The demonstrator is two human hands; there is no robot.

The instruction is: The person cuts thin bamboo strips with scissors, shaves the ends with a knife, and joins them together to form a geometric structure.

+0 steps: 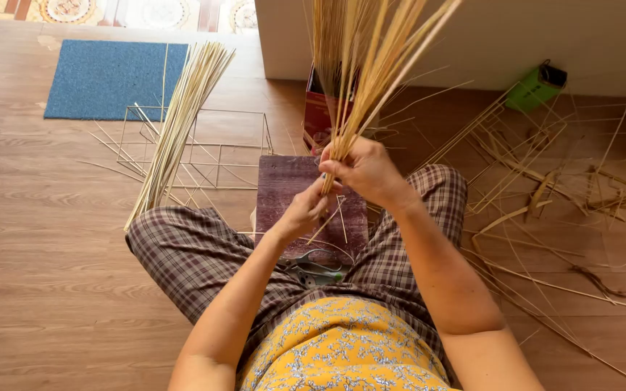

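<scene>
Above the purple wooden block (311, 206), my right hand (362, 170) is clamped around the base of the bundle of thin straw-coloured sticks (371, 69) while my left hand (304, 212) pinches one strand below it, all light, springy, probably brittle.

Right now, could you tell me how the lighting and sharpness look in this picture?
Head view: soft, even daylight, faint shadows on the wooden floor; the raised straw bundle blurs toward its top; both hands, right hand and left hand, and the blue mat stay sharp; wide-angle bending at edges.
</scene>
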